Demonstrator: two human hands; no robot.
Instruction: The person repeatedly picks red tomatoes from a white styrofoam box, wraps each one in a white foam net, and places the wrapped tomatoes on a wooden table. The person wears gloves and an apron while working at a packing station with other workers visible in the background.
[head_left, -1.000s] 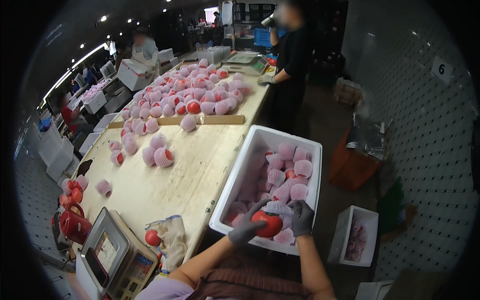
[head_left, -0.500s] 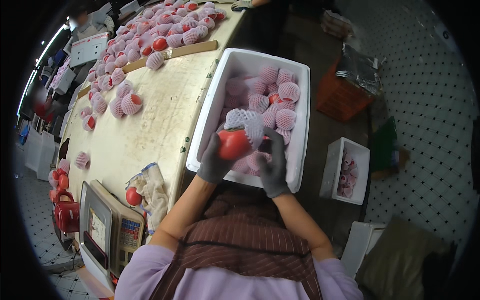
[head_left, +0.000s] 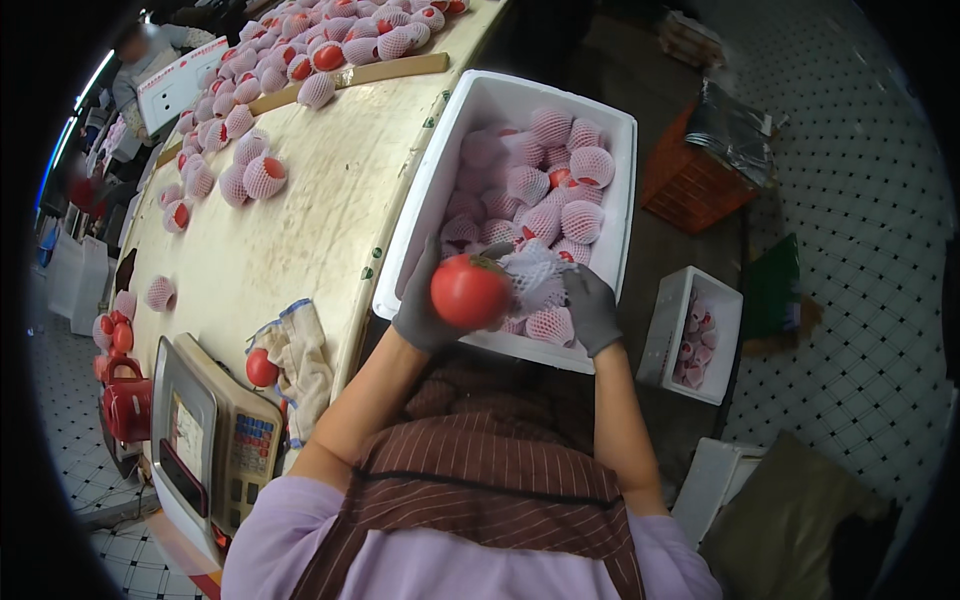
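Note:
My left hand (head_left: 422,308), in a grey glove, is closed around a bare red tomato (head_left: 468,292) with a greenish-brown stem end. It holds the tomato above the near part of a white foam box (head_left: 391,272). Beside the tomato, a white foam net sleeve (head_left: 538,268) hangs stretched and crumpled. My right hand (head_left: 593,308), gloved too, pinches the sleeve's right end; its fingertips are partly hidden. Inside the box lie several tomatoes in pink foam nets (head_left: 527,184), some with red skin showing.
Left of the box, a pale table (head_left: 330,170) carries more netted tomatoes (head_left: 264,178), a wooden strip (head_left: 390,70), a cloth (head_left: 305,365), a loose tomato (head_left: 262,368) and a scale (head_left: 245,440). On the right are an orange crate (head_left: 690,180) and a smaller foam box (head_left: 655,350).
The foam net sleeve has come off the tomato's top and now hangs to its right. My right hand has moved right with it. The tomato now shows fully bare.

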